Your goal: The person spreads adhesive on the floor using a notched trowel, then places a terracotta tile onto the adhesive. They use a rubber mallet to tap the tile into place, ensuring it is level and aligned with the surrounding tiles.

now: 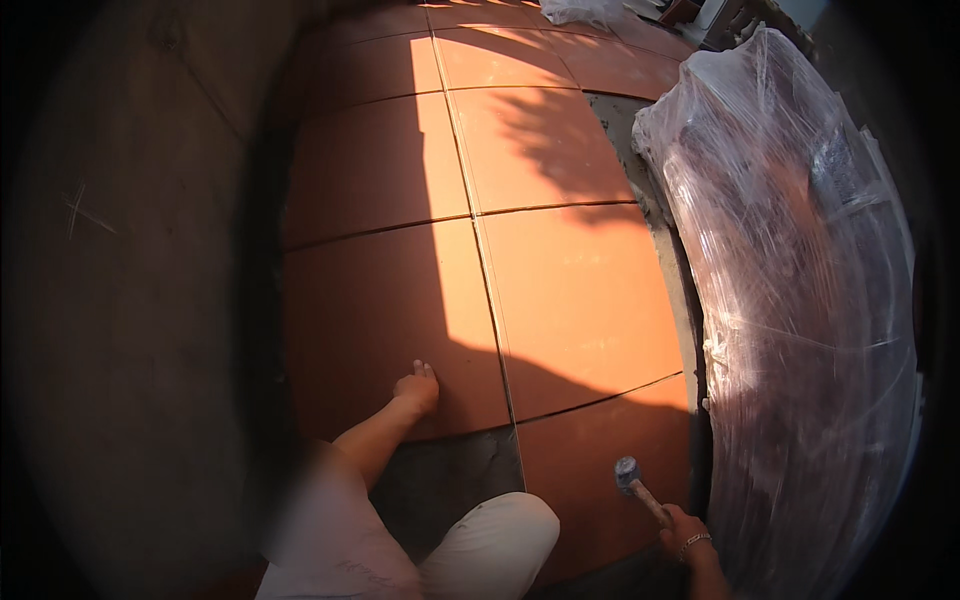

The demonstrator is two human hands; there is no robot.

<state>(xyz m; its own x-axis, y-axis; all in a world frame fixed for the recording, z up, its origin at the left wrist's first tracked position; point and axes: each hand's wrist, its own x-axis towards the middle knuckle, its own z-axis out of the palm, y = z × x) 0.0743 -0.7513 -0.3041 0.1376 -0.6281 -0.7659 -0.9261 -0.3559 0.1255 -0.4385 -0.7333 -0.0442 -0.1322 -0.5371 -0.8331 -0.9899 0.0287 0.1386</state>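
My left hand (417, 388) rests on a square terracotta-coloured floor tile (375, 310), close to its near edge. Its visible fingers are stretched out, and nothing shows in them. At the lower right, my right hand (683, 532) is closed round the wooden handle of a mallet (627, 472). The mallet's round, greyish head is over the nearest right-hand tile (570, 480); whether it touches the tile I cannot tell. Dark bare bedding (450, 480) shows in front of my knee, beside that tile.
Several more tiles (540, 140) stretch away in two main columns, with dark joints and patches of sun and shadow. A tall bundle wrapped in clear plastic (800, 320) stands along the right. On the left rises a dark wall (130, 300). More plastic sheeting (585, 10) lies at the far end.
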